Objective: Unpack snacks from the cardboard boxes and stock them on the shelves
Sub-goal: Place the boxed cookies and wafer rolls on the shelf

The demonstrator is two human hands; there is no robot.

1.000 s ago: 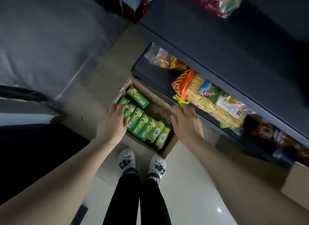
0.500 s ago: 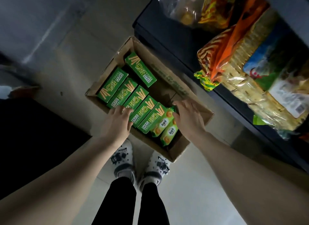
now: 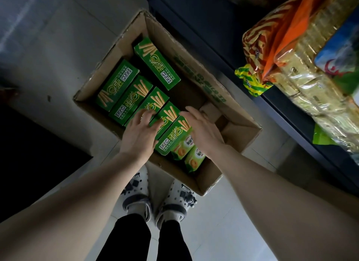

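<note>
An open cardboard box [image 3: 240,132] sits on the floor in front of my feet. Several green snack cartons [image 3: 120,84] printed with biscuit sticks lie flat in a row inside it, and one more carton [image 3: 157,63] lies apart at the far side. Two small green biscuit packets [image 3: 194,159] lie at the near right corner. My left hand [image 3: 139,134] hovers over the middle cartons with its fingers spread, fingertips touching a carton top. My right hand [image 3: 202,128] reaches in beside it, fingers straight, over the nearest carton and the packets. Neither hand holds anything.
A dark shelf unit [image 3: 291,115] runs along the right of the box. Large clear bags of noodles or crackers [image 3: 303,74] with orange and yellow wrapping hang over its edge. My white shoes [image 3: 138,198] stand on the pale tiled floor [image 3: 48,47]. A black surface [image 3: 29,154] lies at left.
My head has dropped closer to the box. Both hands have moved from the box rim to over the cartons inside, the right hand leaving the far flap.
</note>
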